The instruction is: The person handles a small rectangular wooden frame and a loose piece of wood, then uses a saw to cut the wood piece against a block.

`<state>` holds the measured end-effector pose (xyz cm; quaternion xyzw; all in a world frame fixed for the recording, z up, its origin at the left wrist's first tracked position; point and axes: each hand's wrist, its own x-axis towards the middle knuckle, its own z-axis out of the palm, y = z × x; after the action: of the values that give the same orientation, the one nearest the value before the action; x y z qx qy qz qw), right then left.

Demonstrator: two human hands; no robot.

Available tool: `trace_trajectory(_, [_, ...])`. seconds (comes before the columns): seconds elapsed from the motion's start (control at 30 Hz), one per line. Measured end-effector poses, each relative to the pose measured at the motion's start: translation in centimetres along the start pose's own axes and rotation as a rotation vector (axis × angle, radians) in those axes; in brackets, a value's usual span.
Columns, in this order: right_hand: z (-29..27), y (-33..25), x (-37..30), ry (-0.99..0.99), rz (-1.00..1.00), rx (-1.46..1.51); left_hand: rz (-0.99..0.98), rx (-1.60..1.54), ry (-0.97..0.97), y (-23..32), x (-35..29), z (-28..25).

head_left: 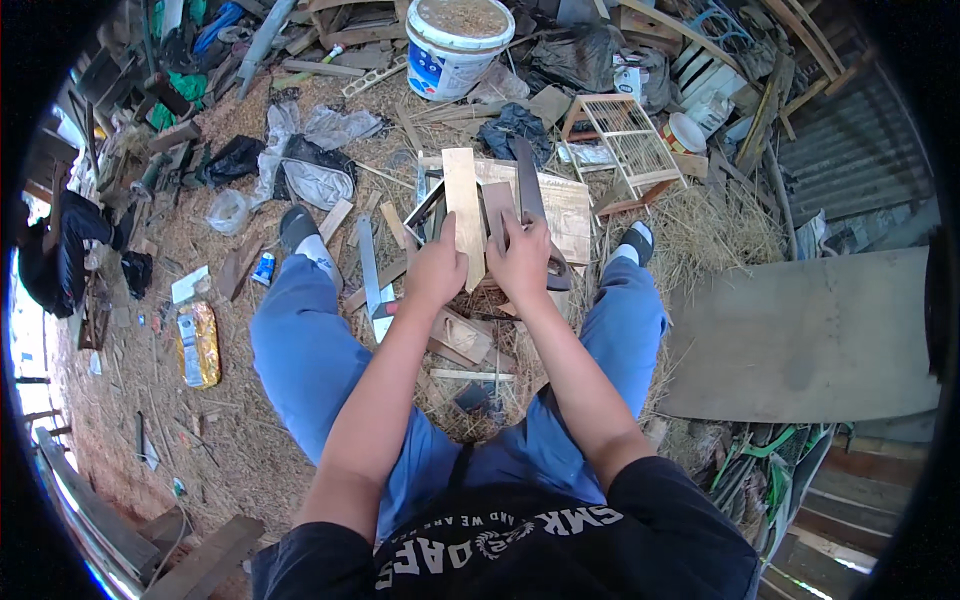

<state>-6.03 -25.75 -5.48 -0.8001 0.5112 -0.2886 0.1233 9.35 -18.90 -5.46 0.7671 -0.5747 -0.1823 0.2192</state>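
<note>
A pale wooden board [461, 185] with a tapered near end stands out between my hands. My left hand [438, 272] is closed at its left edge, the index finger stretched along it. My right hand [524, 265] is closed on a shorter, browner wooden piece [498, 200] just right of the board; its fingers hide the near end. A handsaw [528, 180] lies against the right hand's far side, its handle [558, 273] showing beyond the wrist. Beneath these lies a wider light plank [565, 215]. Left of my left hand is a metal try square [369, 262].
Wood offcuts [462, 335] lie between my legs. A white bucket [458, 50] stands ahead, with a slatted wooden frame [625, 145] to its right. Plastic bags [318, 170] lie front left, a yellow packet [198, 345] at left. A large flat sheet [800, 340] rests at right.
</note>
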Motion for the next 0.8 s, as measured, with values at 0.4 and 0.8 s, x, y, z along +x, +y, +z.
trace_trajectory(0.4, [-0.6, 0.0, -0.7, -0.105, -0.005, 0.118, -0.022, 0.058, -0.05, 1.0, 0.3, -0.6])
trace_trajectory(0.8, [-3.0, 1.5, -0.2, -0.294, -0.141, 0.129, 0.003, 0.05, -0.036, 0.2, 0.2, -0.2])
